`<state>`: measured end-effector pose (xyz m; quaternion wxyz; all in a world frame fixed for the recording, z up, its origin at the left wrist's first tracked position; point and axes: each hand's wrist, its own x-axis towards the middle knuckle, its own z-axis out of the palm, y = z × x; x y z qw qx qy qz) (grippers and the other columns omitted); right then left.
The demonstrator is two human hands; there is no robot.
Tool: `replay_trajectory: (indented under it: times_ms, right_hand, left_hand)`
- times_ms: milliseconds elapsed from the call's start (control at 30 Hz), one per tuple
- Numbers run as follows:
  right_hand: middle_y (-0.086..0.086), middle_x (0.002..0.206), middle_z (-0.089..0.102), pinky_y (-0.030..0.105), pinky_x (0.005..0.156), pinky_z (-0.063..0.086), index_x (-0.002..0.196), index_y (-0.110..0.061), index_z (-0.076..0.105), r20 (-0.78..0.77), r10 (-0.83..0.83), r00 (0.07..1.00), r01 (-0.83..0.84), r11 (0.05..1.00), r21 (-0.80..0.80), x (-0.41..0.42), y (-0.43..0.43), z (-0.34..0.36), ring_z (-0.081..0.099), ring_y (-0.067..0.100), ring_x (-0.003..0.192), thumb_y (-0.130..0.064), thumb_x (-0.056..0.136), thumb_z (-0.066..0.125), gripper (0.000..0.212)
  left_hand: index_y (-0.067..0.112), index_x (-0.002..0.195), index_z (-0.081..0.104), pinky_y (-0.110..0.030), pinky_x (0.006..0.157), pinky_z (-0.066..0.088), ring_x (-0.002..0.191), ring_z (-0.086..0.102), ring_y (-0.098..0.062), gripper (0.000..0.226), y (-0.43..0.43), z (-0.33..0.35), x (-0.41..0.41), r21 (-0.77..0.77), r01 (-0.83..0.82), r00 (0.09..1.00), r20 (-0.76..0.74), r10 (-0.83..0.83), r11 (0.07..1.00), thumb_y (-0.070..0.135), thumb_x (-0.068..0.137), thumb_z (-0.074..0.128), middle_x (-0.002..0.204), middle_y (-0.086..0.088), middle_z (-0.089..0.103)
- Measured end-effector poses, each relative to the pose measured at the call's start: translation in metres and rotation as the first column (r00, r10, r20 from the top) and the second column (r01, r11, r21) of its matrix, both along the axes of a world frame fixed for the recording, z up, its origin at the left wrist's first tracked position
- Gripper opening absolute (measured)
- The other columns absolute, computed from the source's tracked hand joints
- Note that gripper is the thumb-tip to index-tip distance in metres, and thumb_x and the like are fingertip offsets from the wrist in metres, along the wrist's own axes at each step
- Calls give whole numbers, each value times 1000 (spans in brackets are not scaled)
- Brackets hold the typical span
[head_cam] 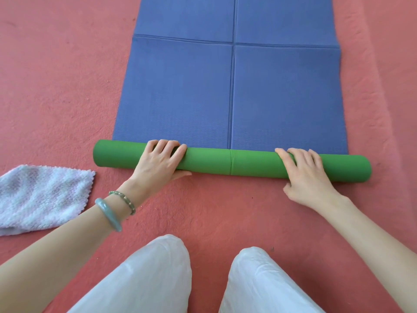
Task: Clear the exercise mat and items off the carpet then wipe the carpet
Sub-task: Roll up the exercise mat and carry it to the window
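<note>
One view only: your wide-angle head cam, tilted forward and steeply down from above your knees point(158, 267), sits close over the carpet point(67, 86); the mat point(282, 98) runs away from you, cut by the top edge.

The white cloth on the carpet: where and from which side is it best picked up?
Pinch the white cloth at its free corner pointing toward the green roll, coming from above on that right side. It lies spread out, its left part runs out of view, and the left hand is nearest.
</note>
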<state>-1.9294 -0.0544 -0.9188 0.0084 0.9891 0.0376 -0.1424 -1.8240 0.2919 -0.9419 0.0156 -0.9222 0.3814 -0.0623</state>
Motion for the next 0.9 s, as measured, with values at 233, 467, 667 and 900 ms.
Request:
replay_trajectory:
  times_ms: [233, 467, 667, 900]
  right_hand:
    - [15, 93, 55, 49, 82, 41, 123, -12, 40, 148, -8, 989, 21, 996, -87, 0, 9, -1, 54, 35, 84, 5, 46, 75, 86]
    - [10, 87, 54, 43, 77, 36, 118, -14, 44, 125, -25, 992, 33, 998, -59, -41, 21, 1, 53, 31, 78, -1, 40, 78, 86]
    - [4, 82, 54, 41, 72, 40, 112, -18, 48, 54, -34, 998, 35, 999, -20, -69, 26, 1, 54, 29, 72, -4, 34, 77, 84]
    - [-4, 130, 34, 32, 100, 27, 140, -30, 24, -357, -21, 934, 46, 997, 62, -18, 20, 24, 35, 19, 119, -24, 68, 63, 82]
  left_hand:
    - [7, 107, 57, -41, 75, 41, 80, 57, -30, 56, 0, 2, -9, 3, -17, 1000, -10, 17, 1000, 59, 90, 41, 95, -9, 61]
    - [7, 102, 58, -41, 70, 44, 73, 56, -29, 57, 15, 7, -48, 18, 3, 996, -94, -2, 1000, 60, 88, 41, 87, -8, 60]
    - [8, 102, 59, -40, 64, 45, 71, 56, -28, 63, 26, 8, -75, 40, 50, 985, -167, -43, 998, 64, 86, 37, 85, -6, 60]
    - [19, 111, 53, -34, 66, 52, 85, 60, -22, 73, 20, 12, -28, -30, 113, 904, -412, -115, 993, 78, 82, 24, 109, -2, 55]
